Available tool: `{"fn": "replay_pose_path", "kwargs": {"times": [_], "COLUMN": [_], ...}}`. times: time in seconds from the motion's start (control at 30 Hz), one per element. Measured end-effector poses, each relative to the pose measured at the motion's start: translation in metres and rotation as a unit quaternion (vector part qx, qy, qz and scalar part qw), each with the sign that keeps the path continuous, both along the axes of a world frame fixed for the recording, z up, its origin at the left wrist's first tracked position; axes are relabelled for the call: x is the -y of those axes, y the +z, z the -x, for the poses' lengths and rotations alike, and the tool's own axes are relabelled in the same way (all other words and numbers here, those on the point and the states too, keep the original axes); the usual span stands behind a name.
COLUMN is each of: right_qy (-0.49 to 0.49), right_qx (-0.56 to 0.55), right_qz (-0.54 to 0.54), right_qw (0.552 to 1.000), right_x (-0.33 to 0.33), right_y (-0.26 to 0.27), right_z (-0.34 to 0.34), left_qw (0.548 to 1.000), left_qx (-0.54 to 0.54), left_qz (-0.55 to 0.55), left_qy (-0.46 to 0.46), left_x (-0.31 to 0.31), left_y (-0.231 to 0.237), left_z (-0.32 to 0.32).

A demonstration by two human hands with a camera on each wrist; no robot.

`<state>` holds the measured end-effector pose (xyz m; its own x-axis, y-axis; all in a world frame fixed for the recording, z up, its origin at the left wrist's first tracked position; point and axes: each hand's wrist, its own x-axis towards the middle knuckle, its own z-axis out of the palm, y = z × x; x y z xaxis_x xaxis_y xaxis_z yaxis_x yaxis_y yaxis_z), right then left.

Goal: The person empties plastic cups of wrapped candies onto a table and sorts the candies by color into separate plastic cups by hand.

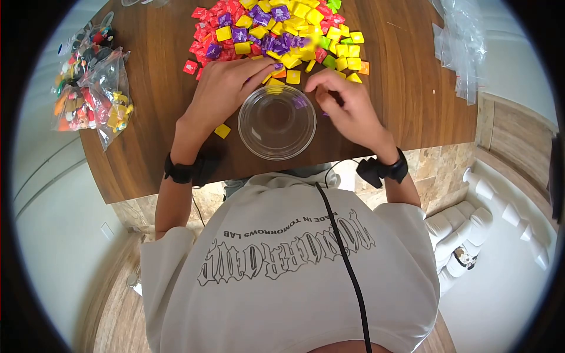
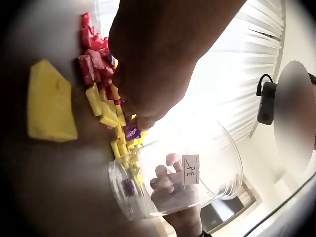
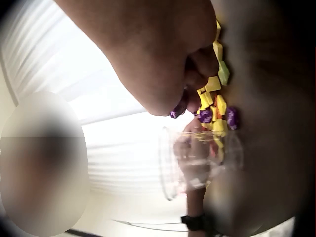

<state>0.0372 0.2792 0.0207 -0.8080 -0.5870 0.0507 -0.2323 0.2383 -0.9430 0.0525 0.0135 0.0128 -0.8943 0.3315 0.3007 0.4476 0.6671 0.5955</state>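
A clear round container (image 1: 276, 154) stands upright between the hands, near the table's front edge. The left hand (image 1: 226, 88) is beyond its rim at the left, fingertips pinching a purple candy (image 2: 132, 132) at the edge of the pile. On the container's other side, the right hand (image 1: 348, 112) has curled fingers; the right wrist view shows a purple candy (image 3: 177, 107) gripped in them. Another purple candy (image 1: 300, 102) shows through the clear plastic; whether it lies inside I cannot tell. One more purple candy (image 3: 232, 118) lies outside the container.
Red, yellow, purple and green candies (image 1: 306, 23) are heaped at the table's far side. A lone yellow candy (image 1: 222, 130) lies left of the container. Bags of small figures (image 1: 94, 100) are at the left edge, empty plastic bags (image 1: 462, 47) at the right.
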Motion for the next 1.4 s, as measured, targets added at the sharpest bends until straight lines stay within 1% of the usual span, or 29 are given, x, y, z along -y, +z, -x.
{"fn": "replay_pose_path", "kwargs": {"times": [0.03,0.07,0.13,0.17,0.2,0.23,0.27,0.37,0.43,0.5,0.53,0.57,0.6,0.63,0.7,0.73,0.8,0.83,0.87,0.93,0.97,1.0,1.03,1.07,1.2,1.27,1.3,1.37,1.4], "right_qy": [0.022,0.027,0.034,0.04,0.04,0.056,0.071,0.06,0.052,0.042,0.028,0.014,-0.001,0.002,-0.026,-0.025,-0.022,-0.024,-0.044,-0.061,-0.061,-0.095,-0.125,-0.108,-0.033,-0.03,-0.025,-0.01,0.004], "right_qx": [-0.066,-0.065,-0.117,-0.168,-0.168,-0.215,-0.262,-0.243,-0.192,-0.141,-0.059,0.024,0.29,0.419,0.502,0.502,0.461,0.46,0.386,0.194,0.195,0.015,-0.165,-0.262,-0.36,-0.363,-0.365,-0.352,-0.339], "right_qz": [-0.06,-0.068,-0.103,-0.138,-0.136,-0.179,-0.22,-0.199,-0.155,-0.113,-0.019,0.075,0.195,0.344,0.452,0.451,0.411,0.411,0.317,0.136,0.137,0.01,-0.118,-0.152,-0.235,-0.255,-0.275,-0.29,-0.304], "right_qw": [0.996,0.995,0.987,0.975,0.976,0.958,0.937,0.947,0.968,0.983,0.998,0.997,0.937,0.84,0.737,0.738,0.786,0.787,0.865,0.969,0.969,0.995,0.971,0.947,0.902,0.896,0.889,0.89,0.89], "right_x": [0.002,0.004,0.008,0.009,0.009,0.008,0.008,0.006,0.005,0.002,0.0,-0.004,-0.014,-0.016,-0.012,-0.008,-0.002,0.002,0.008,0.016,0.021,0.029,0.036,0.04,0.053,0.056,0.056,0.057,0.056], "right_y": [-0.001,0.002,0.01,0.012,0.01,0.008,0.007,0.002,-0.004,-0.004,0.0,0.005,0.012,0.016,0.028,0.029,0.029,0.031,0.034,0.027,0.027,0.03,0.031,0.025,0.014,0.009,0.007,0.013,0.015], "right_z": [-0.001,-0.002,-0.004,-0.004,-0.004,-0.003,-0.002,-0.002,-0.003,-0.001,0.0,0.002,0.005,0.009,0.019,0.023,0.033,0.036,0.039,0.048,0.047,0.046,0.044,0.045,0.043,0.045,0.046,0.046,0.047], "left_qw": [0.999,0.999,0.959,0.959,0.847,0.66,0.66,0.567,0.578,0.669,0.759,0.759,0.89,0.955,0.962,0.967,0.97,0.972,0.971,0.964,0.954,0.954,0.904,0.797,0.749,0.826,0.826,0.949,0.975], "left_qx": [-0.013,-0.014,0.074,0.074,0.182,0.273,0.272,0.257,0.247,0.26,0.213,0.213,0.129,0.036,0.047,0.056,0.064,0.028,-0.008,0.024,0.055,0.055,0.132,0.201,0.215,0.216,0.216,0.134,0.118], "left_qz": [-0.047,-0.047,-0.234,-0.232,-0.486,-0.697,-0.696,-0.778,-0.771,-0.665,-0.576,-0.576,-0.357,-0.112,-0.069,-0.025,0.017,0.005,-0.008,-0.054,-0.1,-0.099,-0.326,-0.534,-0.613,-0.492,-0.492,-0.236,-0.102], "left_qy": [0.022,0.023,0.145,0.146,0.112,0.069,0.071,0.079,0.108,0.207,0.216,0.216,0.254,0.272,0.259,0.248,0.234,0.235,0.237,0.257,0.277,0.277,0.244,0.197,0.131,0.169,0.17,0.16,0.158], "left_x": [0.0,0.0,-0.002,0.007,0.023,0.036,0.042,0.056,0.059,0.061,0.06,0.058,0.055,0.052,0.049,0.048,0.049,0.051,0.052,0.05,0.05,0.055,0.063,0.067,0.053,0.046,0.038,0.022,0.019], "left_y": [-0.003,-0.004,0.002,0.002,0.003,0.004,0.005,0.01,0.011,0.01,0.007,0.006,0.007,0.007,0.006,0.006,0.001,-0.006,-0.01,-0.009,-0.008,-0.007,-0.007,-0.007,0.012,0.015,0.017,0.024,0.029], "left_z": [-0.001,-0.005,-0.015,-0.016,-0.019,-0.021,-0.022,-0.019,-0.016,-0.011,-0.011,-0.011,-0.01,-0.009,-0.009,-0.008,-0.005,-0.004,-0.005,-0.005,-0.005,-0.005,-0.006,-0.007,0.0,0.003,0.005,0.01,0.01]}}
